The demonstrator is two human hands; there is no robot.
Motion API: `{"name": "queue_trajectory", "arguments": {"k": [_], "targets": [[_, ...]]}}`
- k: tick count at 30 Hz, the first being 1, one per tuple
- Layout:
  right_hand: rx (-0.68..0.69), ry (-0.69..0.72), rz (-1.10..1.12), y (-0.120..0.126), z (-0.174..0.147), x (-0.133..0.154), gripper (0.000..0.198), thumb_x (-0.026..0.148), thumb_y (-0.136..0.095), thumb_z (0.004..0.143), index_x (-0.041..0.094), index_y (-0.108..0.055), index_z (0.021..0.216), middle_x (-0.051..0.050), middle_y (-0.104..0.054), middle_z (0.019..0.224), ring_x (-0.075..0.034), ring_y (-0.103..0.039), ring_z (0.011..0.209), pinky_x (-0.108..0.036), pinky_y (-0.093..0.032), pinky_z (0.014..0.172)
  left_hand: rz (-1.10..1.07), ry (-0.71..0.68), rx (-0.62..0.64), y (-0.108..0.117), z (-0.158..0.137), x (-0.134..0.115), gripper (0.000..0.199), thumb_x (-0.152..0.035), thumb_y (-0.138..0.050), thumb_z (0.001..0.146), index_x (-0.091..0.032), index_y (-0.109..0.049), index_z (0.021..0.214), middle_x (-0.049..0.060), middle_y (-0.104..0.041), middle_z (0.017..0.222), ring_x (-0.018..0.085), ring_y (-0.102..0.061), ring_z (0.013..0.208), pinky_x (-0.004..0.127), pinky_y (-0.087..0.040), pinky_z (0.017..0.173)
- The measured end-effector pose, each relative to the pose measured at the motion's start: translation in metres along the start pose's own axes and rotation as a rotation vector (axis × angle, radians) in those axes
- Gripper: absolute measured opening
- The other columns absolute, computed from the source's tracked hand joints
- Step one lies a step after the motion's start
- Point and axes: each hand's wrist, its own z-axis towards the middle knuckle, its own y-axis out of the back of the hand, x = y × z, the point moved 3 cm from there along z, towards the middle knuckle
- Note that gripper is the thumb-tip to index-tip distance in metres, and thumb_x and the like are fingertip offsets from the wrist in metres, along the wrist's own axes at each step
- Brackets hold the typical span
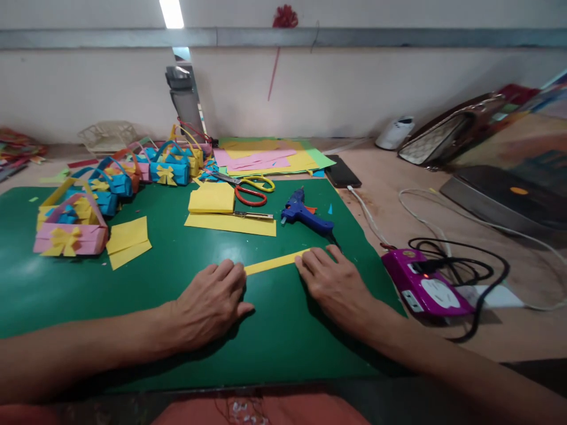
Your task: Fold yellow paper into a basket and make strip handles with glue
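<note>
A narrow yellow paper strip [271, 263] lies stretched across the green mat [283, 342], slanting up slightly to the right. My left hand [215, 301] has its curled fingers closed on the strip's left end, thumb sticking out below. At the other end, my right hand [332, 277] grips the strip with fingers bent and pressed down; both ends are covered by fingers. Just beyond my right hand rests a blue glue gun [305, 213]. Farther off are a stack of yellow paper pieces [211, 198], a cutter knife [254, 216] and scissors [250, 196].
Several small paper baskets with bows, including a pink basket [73, 233], stand at the left, beside yellow paper squares [128, 242]. Coloured sheets [266, 154] and a phone [342, 171] lie at the back. A purple power strip [425, 283] with cables sits on the right.
</note>
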Motion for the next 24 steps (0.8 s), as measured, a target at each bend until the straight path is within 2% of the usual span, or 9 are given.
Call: {"name": "queue_trajectory", "arguments": {"k": [5, 9, 12, 15, 18, 20, 24], "targets": [[0.011, -0.050, -0.100, -0.002, -0.006, -0.011, 0.017, 0.001, -0.050, 0.070, 0.009, -0.064, 0.075, -0.007, -0.057, 0.067, -0.022, -0.050, 0.063, -0.037, -0.028, 0.068, 0.034, 0.015, -0.025, -0.003, -0.013, 0.012, 0.020, -0.030, -0.047, 0.091, -0.015, -0.060, 0.088, 0.006, -0.057, 0.087, 0.020, -0.046, 0.075, 0.032, -0.034, 0.058], [-0.038, 0.021, -0.043, -0.004, 0.006, -0.015, 0.017, 0.000, -0.051, 0.070, 0.013, -0.062, 0.069, -0.006, -0.059, 0.063, -0.020, -0.050, 0.058, -0.034, -0.028, 0.067, 0.063, 0.008, -0.035, -0.003, -0.005, 0.019, 0.019, -0.015, -0.046, 0.089, -0.016, -0.057, 0.104, 0.006, -0.059, 0.091, 0.019, -0.048, 0.076, 0.031, -0.036, 0.061], [-0.045, 0.044, 0.034, -0.006, 0.018, -0.016, 0.019, 0.000, -0.049, 0.073, 0.014, -0.060, 0.065, -0.006, -0.060, 0.062, -0.019, -0.050, 0.057, -0.033, -0.027, 0.065, 0.135, 0.008, -0.036, -0.001, 0.003, 0.023, 0.020, -0.015, -0.048, 0.088, -0.015, -0.057, 0.106, 0.007, -0.060, 0.091, 0.019, -0.049, 0.076, 0.032, -0.037, 0.062], [0.029, 0.020, 0.089, -0.008, 0.030, -0.013, 0.020, 0.001, -0.048, 0.075, 0.013, -0.061, 0.067, -0.007, -0.062, 0.063, -0.019, -0.052, 0.058, -0.032, -0.027, 0.062, 0.238, 0.044, -0.079, 0.000, 0.010, 0.032, 0.018, -0.014, -0.048, 0.088, -0.012, -0.058, 0.102, 0.008, -0.061, 0.087, 0.020, -0.049, 0.074, 0.034, -0.036, 0.063], [0.077, 0.001, 0.126, 0.000, 0.046, -0.007, 0.018, 0.006, -0.048, 0.080, 0.014, -0.062, 0.072, -0.007, -0.064, 0.063, -0.018, -0.055, 0.059, -0.031, -0.027, 0.059, 0.313, 0.058, -0.174, -0.003, 0.013, 0.043, 0.020, -0.013, -0.045, 0.089, -0.011, -0.058, 0.103, 0.008, -0.061, 0.083, 0.021, -0.050, 0.074, 0.035, -0.037, 0.066], [0.104, -0.010, 0.147, 0.007, 0.060, -0.001, 0.018, 0.007, -0.046, 0.082, 0.014, -0.062, 0.077, -0.007, -0.066, 0.068, -0.019, -0.058, 0.065, -0.031, -0.029, 0.059, 0.321, 0.039, -0.247, -0.005, 0.014, 0.049, 0.021, -0.014, -0.043, 0.090, -0.011, -0.057, 0.105, 0.008, -0.062, 0.086, 0.021, -0.050, 0.076, 0.035, -0.037, 0.068], [0.177, -0.057, 0.165, 0.009, 0.091, 0.009, 0.021, 0.001, -0.043, 0.082, 0.007, -0.063, 0.083, -0.015, -0.066, 0.077, -0.023, -0.062, 0.074, -0.033, -0.038, 0.060, 0.271, -0.023, -0.343, -0.008, 0.013, 0.057, 0.023, -0.017, -0.039, 0.092, -0.014, -0.056, 0.107, 0.008, -0.062, 0.094, 0.020, -0.050, 0.081, 0.034, -0.039, 0.074]]}}
